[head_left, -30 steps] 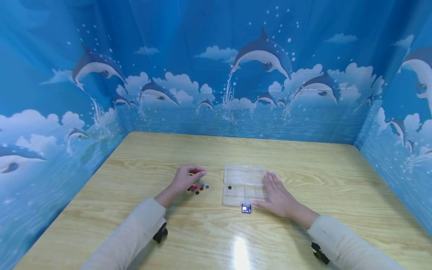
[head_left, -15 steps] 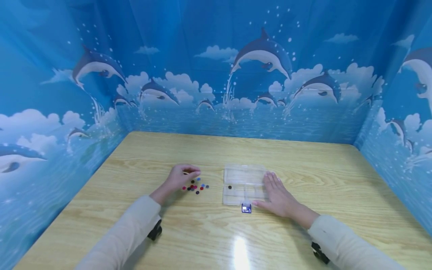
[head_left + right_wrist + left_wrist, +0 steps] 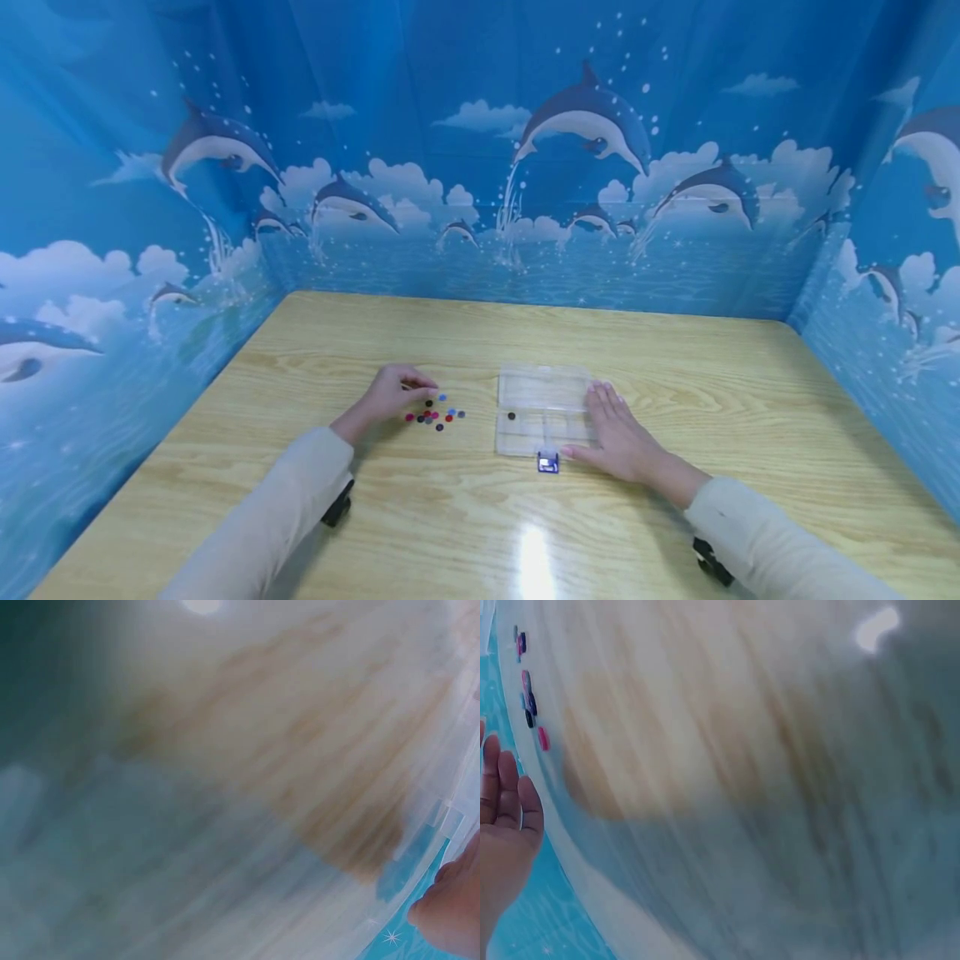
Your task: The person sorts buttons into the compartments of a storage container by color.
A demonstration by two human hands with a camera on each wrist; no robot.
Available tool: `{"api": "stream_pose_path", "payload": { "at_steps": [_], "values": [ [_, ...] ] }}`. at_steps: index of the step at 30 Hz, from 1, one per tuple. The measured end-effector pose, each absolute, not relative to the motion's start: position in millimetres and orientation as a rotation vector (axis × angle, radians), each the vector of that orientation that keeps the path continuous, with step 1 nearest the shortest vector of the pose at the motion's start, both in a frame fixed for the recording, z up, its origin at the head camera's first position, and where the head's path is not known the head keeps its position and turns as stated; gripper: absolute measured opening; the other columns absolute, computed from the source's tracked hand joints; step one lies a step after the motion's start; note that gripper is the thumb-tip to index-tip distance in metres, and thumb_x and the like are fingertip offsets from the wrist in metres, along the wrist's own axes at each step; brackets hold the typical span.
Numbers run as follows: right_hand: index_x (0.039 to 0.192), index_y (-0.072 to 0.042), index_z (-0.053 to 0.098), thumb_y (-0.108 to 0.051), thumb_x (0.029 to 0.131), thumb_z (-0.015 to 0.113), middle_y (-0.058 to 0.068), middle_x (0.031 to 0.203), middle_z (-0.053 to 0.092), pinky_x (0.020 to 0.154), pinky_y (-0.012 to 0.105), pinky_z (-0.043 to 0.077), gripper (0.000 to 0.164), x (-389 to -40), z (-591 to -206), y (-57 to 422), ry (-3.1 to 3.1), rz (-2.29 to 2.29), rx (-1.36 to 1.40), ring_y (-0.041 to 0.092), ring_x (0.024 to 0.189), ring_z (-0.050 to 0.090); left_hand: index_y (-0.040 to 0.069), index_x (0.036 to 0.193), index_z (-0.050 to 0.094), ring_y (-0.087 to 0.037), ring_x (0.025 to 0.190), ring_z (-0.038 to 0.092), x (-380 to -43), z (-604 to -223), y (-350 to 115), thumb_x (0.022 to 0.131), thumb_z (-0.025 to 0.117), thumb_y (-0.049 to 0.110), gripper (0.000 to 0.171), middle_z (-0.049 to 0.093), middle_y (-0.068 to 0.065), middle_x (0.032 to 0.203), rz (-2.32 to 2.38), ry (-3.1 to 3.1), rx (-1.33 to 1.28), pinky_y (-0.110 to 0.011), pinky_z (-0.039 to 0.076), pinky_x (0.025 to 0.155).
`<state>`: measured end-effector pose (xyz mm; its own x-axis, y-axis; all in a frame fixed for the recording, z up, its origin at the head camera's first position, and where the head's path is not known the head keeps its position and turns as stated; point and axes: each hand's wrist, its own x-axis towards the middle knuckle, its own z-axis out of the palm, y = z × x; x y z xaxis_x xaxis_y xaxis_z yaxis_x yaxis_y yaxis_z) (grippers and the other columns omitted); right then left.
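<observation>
Several small button-like discs (image 3: pixel 439 427), black, red, pink, blue and grey, lie in a loose cluster on the table. My left hand (image 3: pixel 389 392) hovers at the cluster's upper left, thumb and forefinger close together, with nothing seen between them. In the left wrist view its other fingers (image 3: pixel 508 784) are loosely bent; thumb and forefinger are mostly out of frame. A clear plastic compartment box (image 3: pixel 517 442) lies with its lid (image 3: pixel 543 387) folded back. One black disc (image 3: pixel 512 416) sits in its left part. My right hand (image 3: pixel 624 442) rests with straight fingers along the box's right side.
A dark blue latch (image 3: pixel 548 462) sticks out from the box's front edge. Wood-grain table (image 3: pixel 450 517) surrounds everything, and a dolphin-printed curtain (image 3: pixel 465 167) closes off its back and sides.
My left hand has drawn back to the left, uncovering a pink and a black disc at the cluster's edge. The right hand and the box have stayed put.
</observation>
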<state>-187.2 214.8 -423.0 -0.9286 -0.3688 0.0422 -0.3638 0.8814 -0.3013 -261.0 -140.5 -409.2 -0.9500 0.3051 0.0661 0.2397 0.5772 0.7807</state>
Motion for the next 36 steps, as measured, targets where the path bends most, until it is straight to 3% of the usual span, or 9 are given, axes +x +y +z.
{"api": "stream_pose_path", "payload": {
  "at_steps": [13,36],
  "values": [
    [0.141,0.014,0.015,-0.058,0.086,0.051,0.032,0.149,0.010,0.113,0.055,0.012,0.097,-187.6,-423.1,214.8,3.039,-0.468,-0.602,0.046,0.139,0.008,0.000,0.096,0.069,-0.016,0.081,0.062,-268.7,-414.9,-151.3,0.080,0.068,0.007,0.017,0.069,-0.016,0.095,1.259,2.716,0.533,-0.023,0.052,0.073],
    [0.141,0.014,0.015,-0.057,0.086,0.051,0.032,0.149,0.010,0.113,0.054,0.012,0.097,-186.3,-422.9,214.0,3.044,-0.477,-0.604,0.046,0.139,0.008,-0.002,0.087,0.070,-0.014,0.076,0.059,-266.6,-418.3,-148.1,0.078,0.070,0.004,0.011,0.068,-0.015,0.086,1.173,2.752,0.645,-0.020,0.049,0.068]
  ]
}}
